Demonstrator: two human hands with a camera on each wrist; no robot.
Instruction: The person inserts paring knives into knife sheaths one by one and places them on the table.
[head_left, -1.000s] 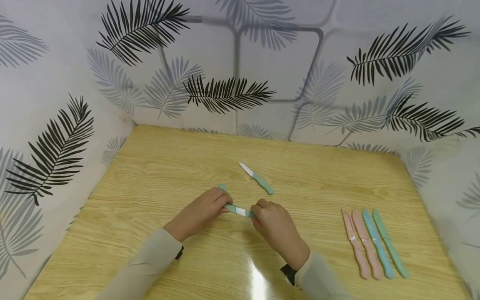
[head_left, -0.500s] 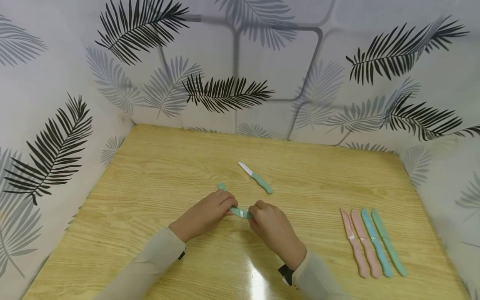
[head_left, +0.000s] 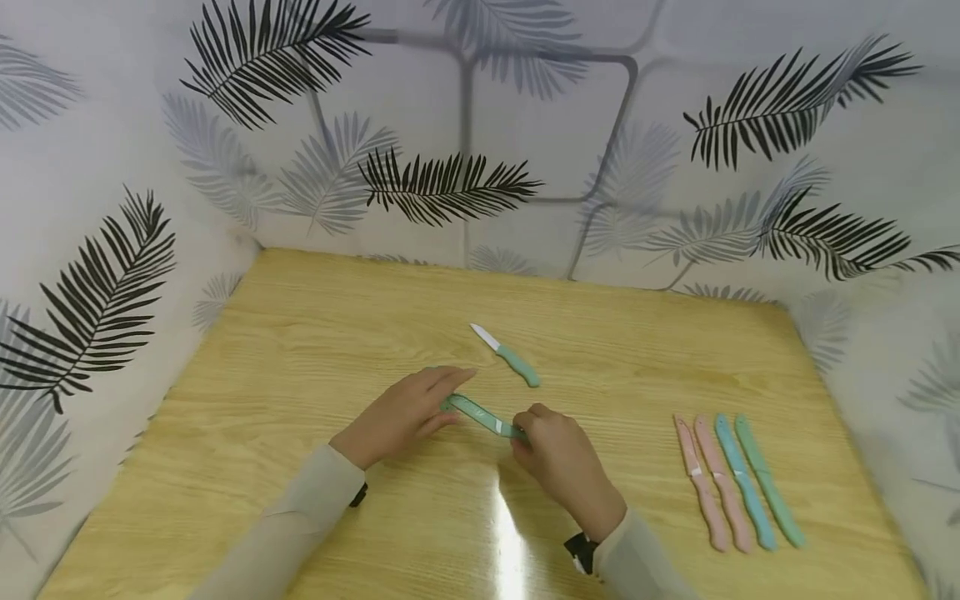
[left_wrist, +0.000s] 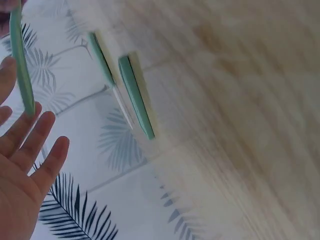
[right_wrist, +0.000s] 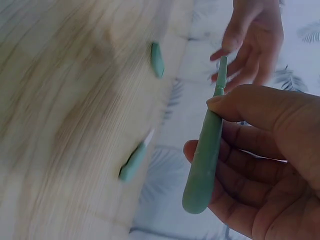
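Observation:
My right hand (head_left: 558, 454) grips the handle of a green paring knife (right_wrist: 202, 165), thumb along its top. A green sheath (head_left: 480, 412) covers the blade, with a bit of white blade showing near the handle. My left hand (left_wrist: 30, 165) is at the sheath's far end, fingers spread and fairly straight, the tip lying between thumb and fingers. Beyond the hands, an uncovered paring knife (head_left: 517, 365) with white blade and green handle lies on the table. A loose green sheath (left_wrist: 135, 97) lies near that knife; in the head view the left hand mostly hides it.
On the right of the wooden table (head_left: 337, 308) lie several sheathed knives in a row: pink ones (head_left: 708, 508), a blue one (head_left: 750, 500) and a green one (head_left: 776, 500). A leaf-patterned covering (head_left: 525, 125) rises behind the table and at its sides.
The sheath has slid further over the blade, leaving less white showing. My left hand has loosened from its curled grip and opened around the sheath's end; the right hand still holds the handle.

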